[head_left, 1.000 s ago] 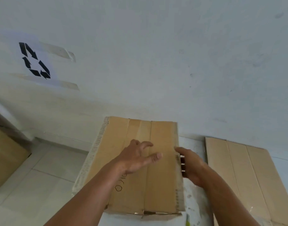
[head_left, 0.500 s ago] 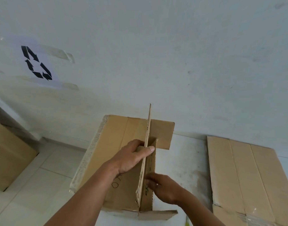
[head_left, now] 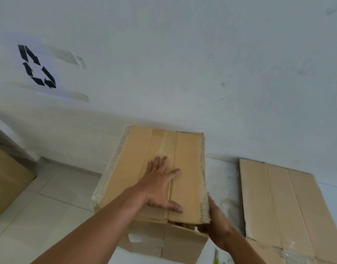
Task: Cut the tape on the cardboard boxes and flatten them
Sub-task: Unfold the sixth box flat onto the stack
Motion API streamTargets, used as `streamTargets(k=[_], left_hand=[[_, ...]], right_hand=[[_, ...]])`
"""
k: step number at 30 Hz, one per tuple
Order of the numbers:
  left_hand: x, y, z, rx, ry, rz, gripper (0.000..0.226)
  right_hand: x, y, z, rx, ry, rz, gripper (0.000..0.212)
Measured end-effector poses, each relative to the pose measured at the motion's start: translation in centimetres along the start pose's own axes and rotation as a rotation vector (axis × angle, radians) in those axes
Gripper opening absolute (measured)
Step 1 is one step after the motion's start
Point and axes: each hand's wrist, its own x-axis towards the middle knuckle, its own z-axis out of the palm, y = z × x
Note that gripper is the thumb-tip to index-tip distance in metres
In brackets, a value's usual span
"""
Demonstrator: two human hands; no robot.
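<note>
The cardboard box point(head_left: 158, 168) is plain tan with frayed whitish edges. At ten o'clock, a white sheet point(head_left: 38, 67) bears black recycling arrows. The wall point(head_left: 202, 63) is pale grey-white, the floor tiles point(head_left: 49, 197) off-white.

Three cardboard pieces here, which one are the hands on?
The middle box: left hand lies flat on its top, right hand holds its near right corner. The flattened cardboard at right and the box at far left are untouched.

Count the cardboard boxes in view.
3: the centre box under the left hand; a second box at the far left; a flattened box at right, possibly hiding more beneath.
</note>
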Motion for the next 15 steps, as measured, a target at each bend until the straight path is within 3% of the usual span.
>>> streamTargets(k=[2, 4, 8, 15], left_hand=[[0.6, -0.4, 0.2, 0.088, 0.023, -0.009, 0.128], [1.2, -0.5, 0.6, 0.115, 0.069, -0.050, 0.114], [1.7, -1.4, 2.6, 0.137, 0.115, -0.071, 0.090], [0.7, -6.3, 8.5, 0.058, -0.011, -0.096, 0.075]], right_hand=[[0.4, -0.1, -0.8, 0.212, 0.009, -0.017, 0.080], [0.4, -0.3, -0.9, 0.275, 0.031, -0.051, 0.071], [0.5, 0.4, 1.3, -0.142, 0.186, -0.182, 0.026], [2.8, 4.2, 3.7, -0.217, 0.523, -0.100, 0.016]])
